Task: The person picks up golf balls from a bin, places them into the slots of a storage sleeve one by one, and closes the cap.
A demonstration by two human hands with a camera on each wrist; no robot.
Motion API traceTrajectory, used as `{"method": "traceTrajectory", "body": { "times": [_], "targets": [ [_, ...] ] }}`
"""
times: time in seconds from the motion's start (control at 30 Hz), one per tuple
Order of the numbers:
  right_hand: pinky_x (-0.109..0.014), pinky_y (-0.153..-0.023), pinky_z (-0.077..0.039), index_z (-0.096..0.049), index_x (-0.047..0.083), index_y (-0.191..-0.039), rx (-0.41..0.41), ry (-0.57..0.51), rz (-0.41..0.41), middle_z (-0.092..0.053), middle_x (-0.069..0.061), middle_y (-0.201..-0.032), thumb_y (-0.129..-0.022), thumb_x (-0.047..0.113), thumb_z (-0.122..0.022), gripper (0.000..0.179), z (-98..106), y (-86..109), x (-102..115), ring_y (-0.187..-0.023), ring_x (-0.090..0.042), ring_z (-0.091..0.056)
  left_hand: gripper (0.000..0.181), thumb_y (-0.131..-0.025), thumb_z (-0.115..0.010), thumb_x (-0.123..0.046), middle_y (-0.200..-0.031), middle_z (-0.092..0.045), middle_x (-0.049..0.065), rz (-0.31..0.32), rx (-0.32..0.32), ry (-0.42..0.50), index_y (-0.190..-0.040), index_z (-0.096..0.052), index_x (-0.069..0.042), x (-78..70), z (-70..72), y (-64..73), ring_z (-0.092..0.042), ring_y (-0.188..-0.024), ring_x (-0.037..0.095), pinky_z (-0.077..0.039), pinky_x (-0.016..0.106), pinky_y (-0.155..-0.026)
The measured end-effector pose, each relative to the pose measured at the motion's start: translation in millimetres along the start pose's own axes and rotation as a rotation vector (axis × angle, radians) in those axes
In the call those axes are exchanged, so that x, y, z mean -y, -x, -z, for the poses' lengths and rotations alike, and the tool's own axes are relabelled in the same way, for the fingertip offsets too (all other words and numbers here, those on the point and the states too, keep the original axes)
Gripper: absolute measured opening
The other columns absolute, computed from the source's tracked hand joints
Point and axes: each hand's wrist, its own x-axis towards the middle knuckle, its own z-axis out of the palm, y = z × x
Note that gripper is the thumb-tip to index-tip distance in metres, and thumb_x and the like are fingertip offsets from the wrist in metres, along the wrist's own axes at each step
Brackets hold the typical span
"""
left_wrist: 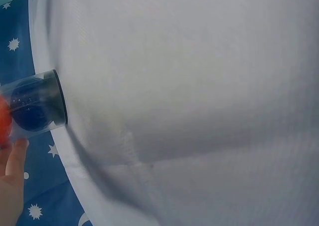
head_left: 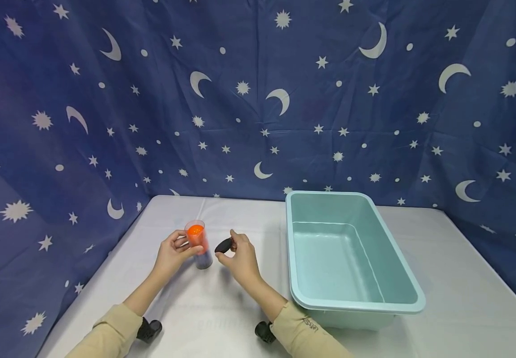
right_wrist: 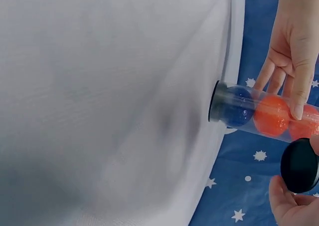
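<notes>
My left hand (head_left: 172, 254) grips a clear tube (head_left: 203, 260) that stands upright, its top uncovered. Through its wall in the right wrist view show a dark blue ball (right_wrist: 237, 107) at the bottom and two orange balls, the lower one (right_wrist: 270, 115) and the upper one (right_wrist: 304, 122), stacked above it. The tube has a dark base (left_wrist: 61, 97) in the left wrist view. Just right of the tube, my right hand (head_left: 245, 261) pinches a round black lid (head_left: 224, 245) between thumb and fingers. That lid is apart from the tube and tilted.
To the right sits a large light teal basin (head_left: 329, 263) with nothing visible inside. A white cloth (head_left: 222, 318) covers the table. Behind and at the left hangs a blue curtain (head_left: 222, 174) with stars and moons. A black device (head_left: 149, 330) sits at the left wrist.
</notes>
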Motion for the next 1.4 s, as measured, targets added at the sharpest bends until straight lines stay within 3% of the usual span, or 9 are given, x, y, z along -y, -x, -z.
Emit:
{"method": "traceTrajectory", "body": {
  "times": [0.17,0.5,0.73,0.87,1.2,1.4],
  "targets": [
    [-0.032,-0.088,-0.054,-0.051,-0.015,-0.125,-0.002,0.002,0.043,-0.056,-0.024,-0.114,-0.077,0.003,-0.074,0.056,-1,-1.8,1,-0.101,-0.031,-0.063,0.041,-0.078,-0.074,0.000,-0.117,-0.061,0.029,0.003,-0.004,0.004,-0.111,-0.050,0.006,0.4,0.2,-0.2,-0.064,-0.082,-0.007,-0.053,0.013,-0.075],
    [-0.033,-0.093,-0.050,-0.053,-0.012,-0.122,-0.028,-0.279,0.000,-0.056,-0.028,-0.120,-0.077,-0.003,-0.073,0.050,-2,-9.5,7,-0.108,-0.036,-0.062,0.041,-0.079,-0.072,0.000,-0.121,-0.058,0.032,-0.007,0.006,0.018,-0.113,-0.049,0.008,0.6,0.7,0.2,-0.062,-0.084,-0.008,-0.053,0.013,-0.077],
    [-0.041,-0.095,-0.048,-0.054,-0.011,-0.123,-0.062,-0.283,-0.010,-0.060,-0.028,-0.121,-0.081,0.006,-0.072,0.048,-7,-16.2,7,-0.114,-0.036,-0.059,0.041,-0.079,-0.072,0.000,-0.122,-0.058,0.031,0.008,-0.002,0.006,-0.113,-0.049,0.007,-0.6,1.0,1.2,-0.062,-0.084,-0.009,-0.053,0.014,-0.078],
    [-0.040,-0.097,-0.047,-0.054,-0.012,-0.122,-0.064,-0.343,-0.026,-0.058,-0.030,-0.122,-0.081,0.005,-0.071,0.047,-10,-20.9,9,-0.114,-0.037,-0.058,0.041,-0.079,-0.072,0.001,-0.122,-0.057,0.032,0.010,-0.004,0.015,-0.113,-0.049,0.008,-0.2,0.7,0.8,-0.063,-0.083,-0.009,-0.053,0.014,-0.078],
    [-0.036,-0.095,-0.049,-0.050,-0.011,-0.126,0.028,-0.434,-0.039,-0.055,-0.029,-0.127,-0.081,-0.001,-0.069,0.050,-13,-32.5,19,-0.116,-0.036,-0.058,0.042,-0.078,-0.073,0.002,-0.118,-0.060,0.031,-0.009,-0.023,0.016,-0.113,-0.052,0.010,0.4,1.9,2.5,-0.063,-0.083,-0.008,-0.054,0.014,-0.076],
    [-0.036,-0.100,-0.046,-0.049,-0.012,-0.127,0.070,-0.389,0.005,-0.056,-0.028,-0.127,-0.082,0.002,-0.070,0.051,-17,-36.2,23,-0.116,-0.035,-0.058,0.049,-0.079,-0.072,0.000,-0.121,-0.056,0.033,-0.017,-0.003,0.058,-0.122,-0.051,0.013,1.0,1.1,1.8,-0.063,-0.085,-0.008,-0.053,0.013,-0.077]
  ]
}}
